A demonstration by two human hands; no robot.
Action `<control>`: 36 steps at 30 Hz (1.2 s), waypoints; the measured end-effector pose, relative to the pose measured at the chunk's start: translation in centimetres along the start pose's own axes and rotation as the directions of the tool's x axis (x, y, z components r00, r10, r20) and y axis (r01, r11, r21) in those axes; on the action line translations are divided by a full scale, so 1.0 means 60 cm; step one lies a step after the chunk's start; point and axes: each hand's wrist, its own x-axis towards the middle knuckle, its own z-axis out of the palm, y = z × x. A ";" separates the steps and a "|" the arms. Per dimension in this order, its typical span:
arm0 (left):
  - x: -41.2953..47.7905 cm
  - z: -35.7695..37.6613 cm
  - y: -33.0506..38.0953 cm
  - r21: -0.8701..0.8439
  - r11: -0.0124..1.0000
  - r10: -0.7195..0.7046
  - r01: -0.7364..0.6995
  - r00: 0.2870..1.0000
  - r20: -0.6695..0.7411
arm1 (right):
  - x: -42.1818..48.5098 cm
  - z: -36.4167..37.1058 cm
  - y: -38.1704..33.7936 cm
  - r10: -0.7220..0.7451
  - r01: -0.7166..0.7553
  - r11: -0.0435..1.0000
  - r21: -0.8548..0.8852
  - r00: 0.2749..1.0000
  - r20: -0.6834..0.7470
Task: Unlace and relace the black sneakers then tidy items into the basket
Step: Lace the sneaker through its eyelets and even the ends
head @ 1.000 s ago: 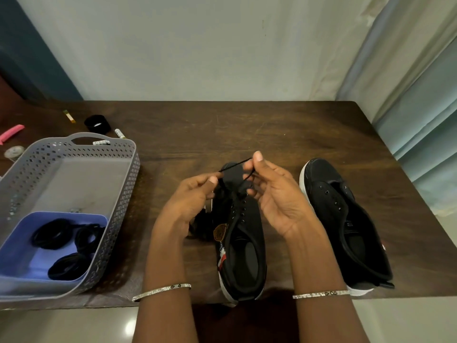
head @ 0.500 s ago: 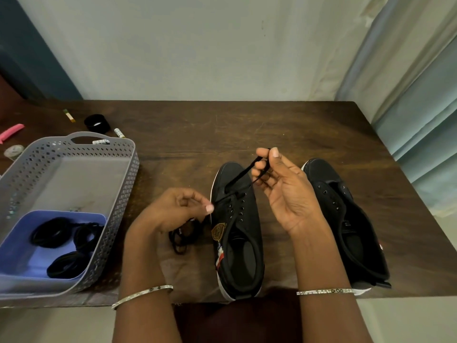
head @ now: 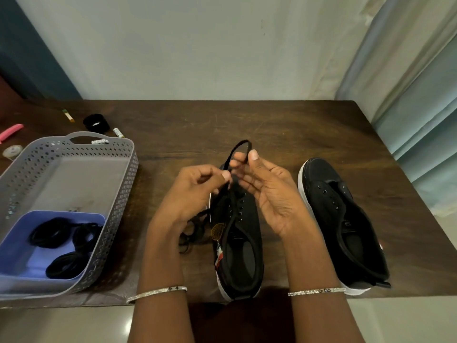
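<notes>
Sneaker [head: 241,243] lies on surface [head: 284,134] between both hands, long axis running away from person, toe to far side. Left hand [head: 193,194] — grip pinching lace [head: 235,149] above eyelets. Right hand [head: 269,194] pinches same lace, loop arching over fingertips. Second sneaker [head: 341,219] just right — nearly parallel, toe also far. Basket [head: 74,149] well left.

Both forearms reach forward, wrists apart, hands meeting at fingertips. Left hand [head: 197,191]: back up, fingers curled, thumb and forefinger pinching black lace [head: 240,142]. Right hand [head: 268,194]: palm turned inward toward left hand, thumb upright, fingertips pinching same lace loop just beyond left thumb.
</notes>
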 end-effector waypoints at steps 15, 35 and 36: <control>0.007 -0.016 -0.006 -0.597 0.802 -0.431 0.017 0.708 -0.560 | -0.002 -0.001 0.001 0.010 0.001 0.997 -0.079 0.990 0.141; 0.003 -0.018 -0.034 0.094 0.949 -0.241 0.303 0.882 -0.404 | 0.000 -0.021 -0.014 -0.122 0.159 0.930 0.332 0.984 -0.130; 0.003 -0.010 -0.027 0.141 0.960 -0.194 0.240 0.940 -0.281 | 0.000 -0.024 -0.016 -0.133 0.173 0.936 0.307 0.980 -0.146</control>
